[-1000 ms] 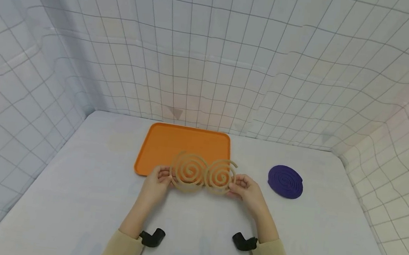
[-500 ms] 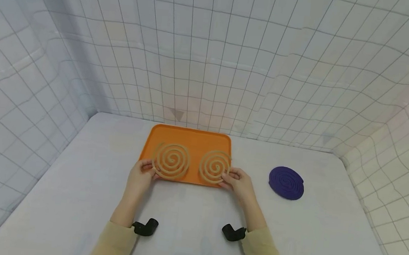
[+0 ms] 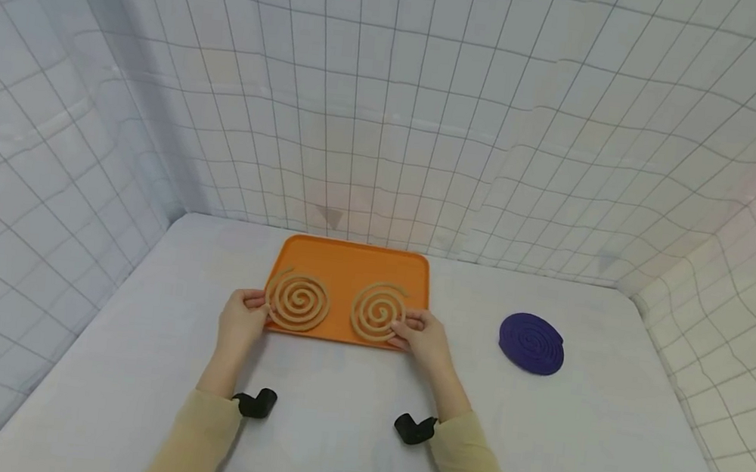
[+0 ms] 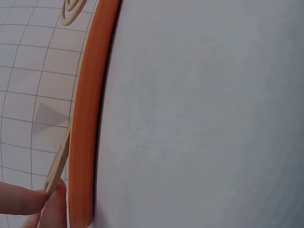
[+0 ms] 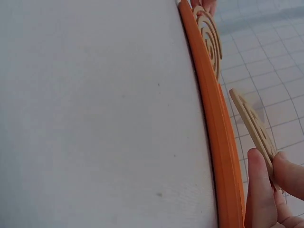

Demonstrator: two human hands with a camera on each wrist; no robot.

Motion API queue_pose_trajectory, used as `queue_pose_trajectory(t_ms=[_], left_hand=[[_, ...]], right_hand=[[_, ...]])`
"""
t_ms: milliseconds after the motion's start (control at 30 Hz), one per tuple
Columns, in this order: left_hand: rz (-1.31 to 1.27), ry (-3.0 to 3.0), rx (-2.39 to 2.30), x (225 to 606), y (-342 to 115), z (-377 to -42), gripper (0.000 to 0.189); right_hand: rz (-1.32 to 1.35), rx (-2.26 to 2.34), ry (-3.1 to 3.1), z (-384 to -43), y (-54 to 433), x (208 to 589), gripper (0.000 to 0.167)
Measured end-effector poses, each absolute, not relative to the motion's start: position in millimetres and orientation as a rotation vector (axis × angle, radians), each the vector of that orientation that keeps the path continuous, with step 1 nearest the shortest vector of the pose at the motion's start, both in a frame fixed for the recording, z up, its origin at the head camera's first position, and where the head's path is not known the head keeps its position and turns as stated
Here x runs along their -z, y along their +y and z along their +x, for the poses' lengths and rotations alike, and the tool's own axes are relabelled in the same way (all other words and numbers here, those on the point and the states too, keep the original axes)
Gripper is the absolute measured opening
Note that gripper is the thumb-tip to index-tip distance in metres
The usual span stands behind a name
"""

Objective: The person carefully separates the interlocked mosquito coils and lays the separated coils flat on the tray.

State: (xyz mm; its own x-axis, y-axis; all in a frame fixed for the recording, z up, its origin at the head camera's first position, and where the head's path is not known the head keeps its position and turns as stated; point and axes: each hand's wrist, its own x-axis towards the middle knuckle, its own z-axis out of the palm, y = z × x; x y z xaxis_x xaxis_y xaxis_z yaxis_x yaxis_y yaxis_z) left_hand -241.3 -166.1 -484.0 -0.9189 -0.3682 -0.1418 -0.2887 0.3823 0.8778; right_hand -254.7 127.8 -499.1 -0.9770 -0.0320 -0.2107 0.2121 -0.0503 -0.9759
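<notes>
L coil (image 3: 299, 301), R coil (image 3: 380, 314) moved apart, over orange tray (image 3: 351, 258); L hand (image 3: 241, 323), R hand (image 3: 428, 341) pinch 1 ea.

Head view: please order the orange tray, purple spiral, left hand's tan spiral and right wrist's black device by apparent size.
Orange tray
Purple spiral and tan spiral, too alike to rank
Black device

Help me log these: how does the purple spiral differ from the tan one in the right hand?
The purple spiral is tightly wound; the tan spiral has open gaps between turns. The purple spiral lies on the table; the right hand pinches the tan spiral. Both are flat coils.
</notes>
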Motion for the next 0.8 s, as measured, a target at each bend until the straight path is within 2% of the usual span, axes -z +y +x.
queue_pose_trajectory(t_ms=[233,800], left_hand=[[0.587,-2.659,1.320,481.9,-170.4,-242.1,0.029],[0.526,-2.878,1.093,474.7,-171.3,-247.7,0.023]], right_hand=[[0.269,2.073,2.083,-257.8,120.2,500.6,0.034],[0.186,2.052,2.090,-263.4,112.2,499.8,0.035]])
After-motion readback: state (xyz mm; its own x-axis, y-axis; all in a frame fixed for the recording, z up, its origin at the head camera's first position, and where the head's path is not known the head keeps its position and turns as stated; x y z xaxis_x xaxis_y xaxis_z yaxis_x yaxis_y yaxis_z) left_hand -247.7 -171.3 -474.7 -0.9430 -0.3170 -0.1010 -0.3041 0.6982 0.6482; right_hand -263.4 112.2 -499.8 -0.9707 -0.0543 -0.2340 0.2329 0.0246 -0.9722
